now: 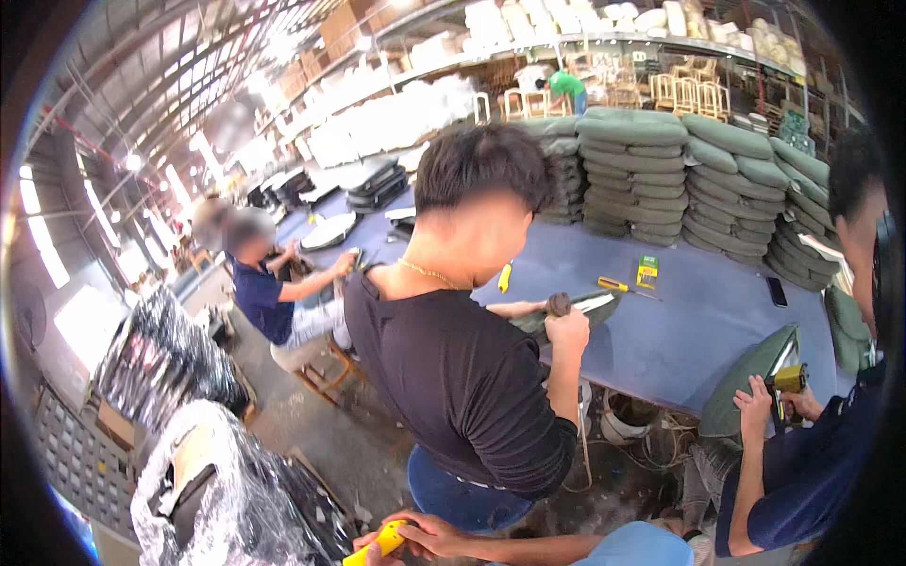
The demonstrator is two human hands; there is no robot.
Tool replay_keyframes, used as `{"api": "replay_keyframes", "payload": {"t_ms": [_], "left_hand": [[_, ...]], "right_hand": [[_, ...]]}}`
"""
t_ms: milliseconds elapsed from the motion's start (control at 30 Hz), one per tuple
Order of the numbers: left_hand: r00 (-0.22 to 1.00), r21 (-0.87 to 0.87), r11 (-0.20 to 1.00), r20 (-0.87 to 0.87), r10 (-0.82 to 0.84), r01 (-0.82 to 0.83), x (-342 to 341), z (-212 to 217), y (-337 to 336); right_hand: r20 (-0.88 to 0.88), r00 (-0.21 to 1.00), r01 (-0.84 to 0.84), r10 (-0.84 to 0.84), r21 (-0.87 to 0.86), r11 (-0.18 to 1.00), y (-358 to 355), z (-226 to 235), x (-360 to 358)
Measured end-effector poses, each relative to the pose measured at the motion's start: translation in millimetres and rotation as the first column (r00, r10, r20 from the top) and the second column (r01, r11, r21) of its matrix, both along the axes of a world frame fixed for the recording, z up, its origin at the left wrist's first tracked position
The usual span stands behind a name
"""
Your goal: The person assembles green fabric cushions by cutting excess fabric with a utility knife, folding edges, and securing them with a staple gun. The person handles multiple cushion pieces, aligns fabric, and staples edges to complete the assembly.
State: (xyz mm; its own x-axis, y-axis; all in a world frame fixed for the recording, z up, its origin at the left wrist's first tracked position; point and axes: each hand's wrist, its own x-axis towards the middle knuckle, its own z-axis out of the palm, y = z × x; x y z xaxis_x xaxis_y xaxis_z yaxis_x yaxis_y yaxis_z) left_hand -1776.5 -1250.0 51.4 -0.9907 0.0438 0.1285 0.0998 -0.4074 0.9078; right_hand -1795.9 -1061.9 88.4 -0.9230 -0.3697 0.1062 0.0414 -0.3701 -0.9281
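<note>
At the lower edge, my right hand (pixel 432 539) reaches in from the right, its fingers pinched on a yellow hand tool (pixel 385 542) with a rounded end. My left hand (pixel 366 547) shows only in part beside the same tool and grips it lower down. The tool's lower part is cut off by the picture's edge, so its exact kind is not clear. Just beyond my hands is a blue round stool (pixel 467 495), on which a person in a black top sits with their back to me.
Plastic-wrapped stacks (pixel 222 481) stand at the left. A blue-topped table (pixel 651 344) holds piles of green cushions (pixel 632 174), a yellow-handled screwdriver (pixel 615 284) and a phone (pixel 777 291). Co-workers sit along it; one at the right handles a green cushion (pixel 741 387).
</note>
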Motion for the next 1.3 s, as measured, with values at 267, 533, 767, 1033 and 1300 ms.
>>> {"api": "replay_keyframes", "payload": {"t_ms": [267, 533, 767, 1033, 1300], "left_hand": [[0.975, 0.207, 0.962, 0.096, -0.201, 0.178, 31.5, 47.7, 11.2], [0.867, 0.158, 0.876, 0.143, -0.477, 0.456, 112.7, 32.5, -35.4], [0.763, 0.235, 0.791, 0.215, -0.610, 0.565, 179.8, 27.0, -7.8], [0.283, 0.557, 0.409, 0.302, -0.910, 0.722, 291.7, 41.6, 74.0], [0.053, 0.397, 0.149, 0.242, -0.969, 0.905, 452.3, 29.7, 154.8]], "right_hand": [[0.055, 0.982, 0.190, -0.182, -0.200, 0.961, -10.8, -2.3, 68.6], [0.224, 0.862, 0.493, -0.454, -0.172, 0.853, -73.3, -17.7, 194.8], [0.225, 0.685, 0.688, -0.693, 0.111, 0.717, -64.8, -0.9, 285.4], [0.242, 0.280, 0.945, -0.929, 0.100, 0.311, -35.9, 34.7, 444.0], [0.170, 0.192, 0.973, -0.967, 0.095, 0.210, 15.8, 12.0, 638.3]]}}
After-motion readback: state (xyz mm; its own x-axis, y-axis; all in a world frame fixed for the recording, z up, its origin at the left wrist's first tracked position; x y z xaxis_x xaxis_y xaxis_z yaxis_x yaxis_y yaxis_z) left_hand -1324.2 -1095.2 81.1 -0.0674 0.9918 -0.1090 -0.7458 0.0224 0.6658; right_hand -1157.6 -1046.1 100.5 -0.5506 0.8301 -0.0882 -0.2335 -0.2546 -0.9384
